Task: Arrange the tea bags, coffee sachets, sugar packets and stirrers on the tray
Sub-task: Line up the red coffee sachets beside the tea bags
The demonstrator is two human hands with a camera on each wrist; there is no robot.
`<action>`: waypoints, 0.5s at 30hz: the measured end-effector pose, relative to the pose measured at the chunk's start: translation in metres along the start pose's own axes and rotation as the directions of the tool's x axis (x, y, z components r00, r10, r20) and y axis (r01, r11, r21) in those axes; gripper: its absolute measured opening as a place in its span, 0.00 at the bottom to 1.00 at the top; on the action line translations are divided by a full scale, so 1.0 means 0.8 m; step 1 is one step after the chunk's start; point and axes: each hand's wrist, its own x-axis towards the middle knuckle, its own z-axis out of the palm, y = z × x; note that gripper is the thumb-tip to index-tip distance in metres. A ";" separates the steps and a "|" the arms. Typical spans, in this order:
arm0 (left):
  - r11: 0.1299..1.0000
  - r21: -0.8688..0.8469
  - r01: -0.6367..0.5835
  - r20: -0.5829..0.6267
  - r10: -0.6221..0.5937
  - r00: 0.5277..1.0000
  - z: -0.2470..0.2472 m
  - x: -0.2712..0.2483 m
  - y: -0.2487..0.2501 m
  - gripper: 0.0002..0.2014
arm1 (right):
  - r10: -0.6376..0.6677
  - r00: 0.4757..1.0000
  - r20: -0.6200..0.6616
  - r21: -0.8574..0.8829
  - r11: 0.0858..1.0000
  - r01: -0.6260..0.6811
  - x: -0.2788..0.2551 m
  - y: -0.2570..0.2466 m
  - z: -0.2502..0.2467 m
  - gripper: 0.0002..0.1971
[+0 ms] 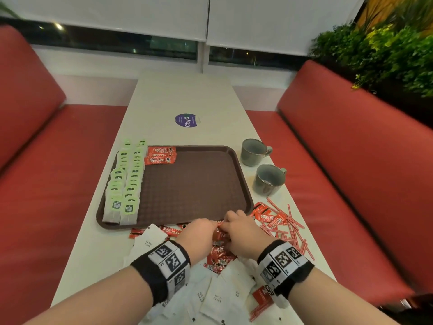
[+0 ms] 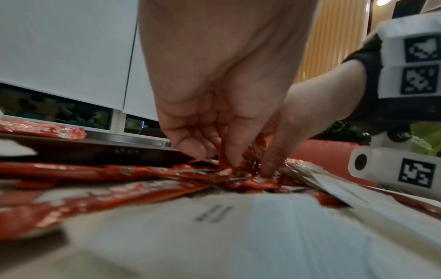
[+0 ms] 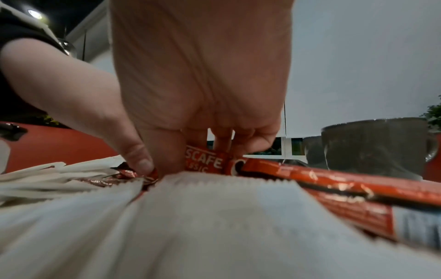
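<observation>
Working the loose heap at the near edge of the table: flat white paper sugar packets nearest me, serrated ends, matte. Just beyond them the crinkly red foil coffee sachets, glossy, overlapping every which way. My left hand and right hand meet over that pile, fingers of both curled and pinching sachets; the right has one by its printed face, the left nips a foil edge. Held sachets lie roughly left to right, just short of the tray's near rim, so the carry is straight away from me. Thin striped stirrers scatter to the right. On the tray, textured brown plastic, green-tagged tea bags run in two rows down the left; three sachets sit at the far left. Two grey cups stand off to the right.
</observation>
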 end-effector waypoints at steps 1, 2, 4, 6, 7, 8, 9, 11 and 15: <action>1.000 -0.015 0.011 -0.014 -0.011 1.000 -0.004 -0.003 -0.007 0.09 | -0.017 1.000 0.004 -0.017 1.000 0.017 0.000 -0.001 0.001 0.20; 0.999 -0.042 0.021 -0.025 -0.022 0.999 -0.006 -0.006 -0.014 0.08 | -0.031 0.999 0.012 -0.021 0.999 0.031 0.000 -0.003 0.003 0.22; 0.996 -0.085 0.030 -0.033 -0.033 0.999 -0.008 -0.013 -0.028 0.07 | -0.055 0.998 0.035 -0.015 0.998 0.055 0.001 -0.007 0.006 0.27; 0.996 -0.088 0.016 -0.015 -0.017 1.000 -0.010 -0.021 -0.035 0.08 | -0.071 0.996 0.061 0.000 0.997 0.072 0.001 -0.010 0.007 0.32; 0.996 -0.091 0.006 -0.017 -0.008 1.000 -0.010 -0.025 -0.037 0.08 | -0.083 0.994 0.071 0.007 0.997 0.083 0.001 -0.011 0.006 0.33; 0.995 -0.102 -0.003 -0.025 0.000 1.000 -0.011 -0.029 -0.039 0.08 | -0.098 0.992 0.077 0.018 0.995 0.097 0.002 -0.013 0.006 0.32; 0.993 -0.120 -0.007 -0.041 0.002 0.999 -0.011 -0.032 -0.040 0.08 | -0.117 0.990 0.083 0.033 0.993 0.114 0.004 -0.015 0.006 0.31; 0.987 -0.162 0.013 -0.068 -0.024 0.997 -0.013 -0.041 -0.043 0.08 | -0.149 0.984 0.095 0.062 0.988 0.143 0.006 -0.019 0.006 0.29; 0.967 -0.253 0.040 -0.103 -0.068 0.992 -0.018 -0.060 -0.048 0.08 | -0.177 0.976 0.128 0.037 0.984 0.173 0.009 -0.024 0.008 0.25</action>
